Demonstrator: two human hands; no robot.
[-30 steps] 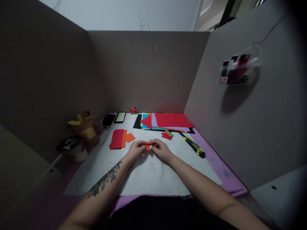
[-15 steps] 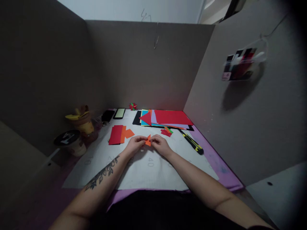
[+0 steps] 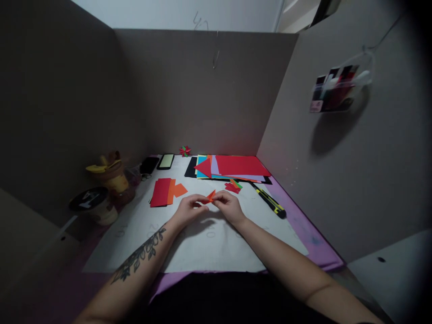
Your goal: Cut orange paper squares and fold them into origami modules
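Note:
A small folded piece of orange paper (image 3: 211, 196) is pinched between both hands over the white sheet (image 3: 189, 258). My left hand (image 3: 191, 209) grips it from the left, the fingertips at its edge and the thumb a little lower. My right hand (image 3: 229, 206) pinches its right side between thumb and fingers. The fingers cover much of the paper, so its full shape is hidden. Just beyond my right hand lie red folded paper strips (image 3: 232, 186) with green and orange ones. Left of my left hand are red paper pieces (image 3: 161, 192) and an orange paper piece (image 3: 180, 190).
Coloured paper sheets (image 3: 241, 165) are stacked at the back. A yellow-black utility knife (image 3: 272, 203) lies to the right. A paper star (image 3: 185, 150), a phone (image 3: 165, 161) and pots (image 3: 113, 177) stand or lie toward the left. Grey panels (image 3: 202, 90) enclose the table.
The orange paper has tilted and now shows a narrower pointed shape. My left thumb has come away lower, leaving a gap below the fingers. The whole view has shifted slightly.

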